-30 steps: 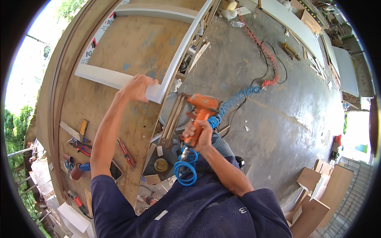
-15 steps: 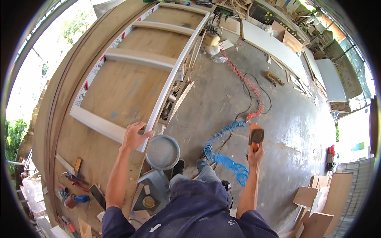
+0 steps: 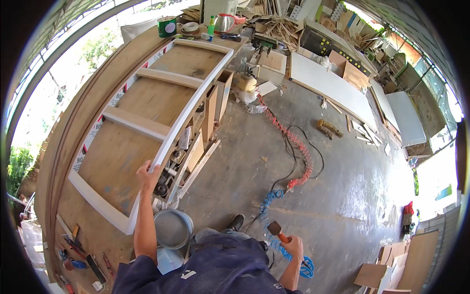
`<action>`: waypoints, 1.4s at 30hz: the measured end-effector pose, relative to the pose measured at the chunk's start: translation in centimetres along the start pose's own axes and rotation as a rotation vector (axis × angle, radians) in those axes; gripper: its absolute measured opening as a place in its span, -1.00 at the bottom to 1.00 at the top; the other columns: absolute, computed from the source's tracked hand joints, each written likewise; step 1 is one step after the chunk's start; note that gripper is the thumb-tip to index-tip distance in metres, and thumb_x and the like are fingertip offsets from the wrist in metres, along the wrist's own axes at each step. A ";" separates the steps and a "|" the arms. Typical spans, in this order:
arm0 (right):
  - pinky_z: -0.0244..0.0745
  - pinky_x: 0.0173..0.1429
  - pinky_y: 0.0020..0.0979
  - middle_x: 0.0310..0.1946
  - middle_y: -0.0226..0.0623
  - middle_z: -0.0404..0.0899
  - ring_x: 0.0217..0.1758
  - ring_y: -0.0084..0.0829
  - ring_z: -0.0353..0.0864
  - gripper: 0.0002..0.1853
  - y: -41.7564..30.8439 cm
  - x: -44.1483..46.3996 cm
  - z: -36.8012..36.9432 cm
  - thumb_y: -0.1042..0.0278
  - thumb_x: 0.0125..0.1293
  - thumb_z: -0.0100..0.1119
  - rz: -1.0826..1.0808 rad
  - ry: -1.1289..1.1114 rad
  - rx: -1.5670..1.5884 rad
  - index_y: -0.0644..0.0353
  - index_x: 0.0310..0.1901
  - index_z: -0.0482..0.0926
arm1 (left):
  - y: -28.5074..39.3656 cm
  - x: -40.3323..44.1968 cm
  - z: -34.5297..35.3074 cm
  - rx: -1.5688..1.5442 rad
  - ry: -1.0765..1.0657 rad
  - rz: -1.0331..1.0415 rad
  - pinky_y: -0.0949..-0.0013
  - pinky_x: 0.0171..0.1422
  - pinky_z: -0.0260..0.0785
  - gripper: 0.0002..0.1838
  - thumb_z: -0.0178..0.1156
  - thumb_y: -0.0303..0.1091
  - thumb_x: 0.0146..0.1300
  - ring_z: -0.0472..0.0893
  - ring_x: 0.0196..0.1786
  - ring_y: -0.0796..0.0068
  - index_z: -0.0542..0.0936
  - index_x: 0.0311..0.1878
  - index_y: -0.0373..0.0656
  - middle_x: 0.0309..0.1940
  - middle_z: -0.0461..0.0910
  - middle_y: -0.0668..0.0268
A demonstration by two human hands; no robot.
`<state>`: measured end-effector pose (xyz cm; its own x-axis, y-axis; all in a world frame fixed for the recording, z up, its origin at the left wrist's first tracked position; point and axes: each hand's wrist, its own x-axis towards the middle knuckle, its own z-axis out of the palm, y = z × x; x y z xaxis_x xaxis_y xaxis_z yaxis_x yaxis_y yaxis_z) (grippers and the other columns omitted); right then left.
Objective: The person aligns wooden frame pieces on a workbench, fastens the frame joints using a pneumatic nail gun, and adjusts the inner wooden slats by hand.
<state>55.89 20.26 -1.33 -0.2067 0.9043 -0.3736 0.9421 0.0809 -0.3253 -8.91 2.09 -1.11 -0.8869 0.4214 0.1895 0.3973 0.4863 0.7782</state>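
Observation:
A ladder-like wooden frame with pale edges and cross-pieces lies on the plywood workbench. Along its near-side long rail, my left hand is closed round the edge. My right hand grips an orange and dark nail gun, held out over the floor away from the frame. Beside and below that hand runs a blue coiled air hose; where it joins the tool cannot be made out.
A grey bucket stands by my legs. Shelves with hardware and boards sit under the bench edge. Hand tools lie at the bench's near end. A red coiled hose and black cable cross the concrete floor. White panels lie farther back.
My view has shifted forward along the bench. My left hand has moved farther up the rail, away from the frame's near corner. My right hand has brought the nail gun lower and closer to my body.

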 end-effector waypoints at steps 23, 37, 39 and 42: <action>0.54 -0.18 -0.09 -0.39 0.11 0.66 -0.28 0.08 0.70 -0.59 -26.1 47.6 -19.0 0.12 0.08 0.42 -0.482 0.327 0.035 0.13 -0.05 0.76 | 13.4 15.8 18.2 0.296 0.410 0.021 -0.05 0.37 0.29 -0.53 0.38 -0.31 0.18 0.48 0.23 -0.15 0.59 0.14 -0.28 0.13 0.57 -0.07; 0.59 -0.01 -0.06 -0.19 0.01 0.73 -0.12 0.07 0.73 -0.47 -61.1 75.0 -20.3 0.20 0.19 0.43 -0.856 0.424 -0.062 0.12 0.22 0.65 | 18.3 28.6 30.8 0.374 0.184 -0.200 0.05 0.13 0.38 0.01 0.49 -0.19 0.12 0.58 0.05 -0.02 0.19 0.56 -0.36 -0.01 0.58 -0.05; 0.59 -0.04 -0.09 -0.17 -0.08 0.74 -0.14 0.02 0.73 -0.47 -65.7 79.4 -19.5 0.23 0.21 0.43 -1.008 0.481 -0.058 0.23 0.21 0.64 | 18.1 28.4 31.5 0.457 0.251 -0.243 0.09 0.10 0.39 0.01 0.48 -0.18 0.16 0.62 -0.09 0.03 0.18 0.58 -0.34 -0.23 0.65 0.06; 0.60 0.01 -0.04 -0.14 -0.03 0.75 -0.11 0.04 0.73 -0.45 -72.6 84.6 -18.8 0.17 0.21 0.43 -1.057 0.438 -0.099 0.22 0.22 0.64 | 17.6 27.7 32.2 0.529 0.244 -0.235 0.07 0.12 0.36 -0.01 0.45 -0.14 0.19 0.59 -0.10 0.03 0.18 0.60 -0.28 -0.18 0.66 0.07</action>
<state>-25.06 98.78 7.05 -0.8153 0.4312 0.3865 0.3729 0.9016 -0.2193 -18.86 47.01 -1.45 -0.9682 0.1003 0.2292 0.1924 0.8841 0.4258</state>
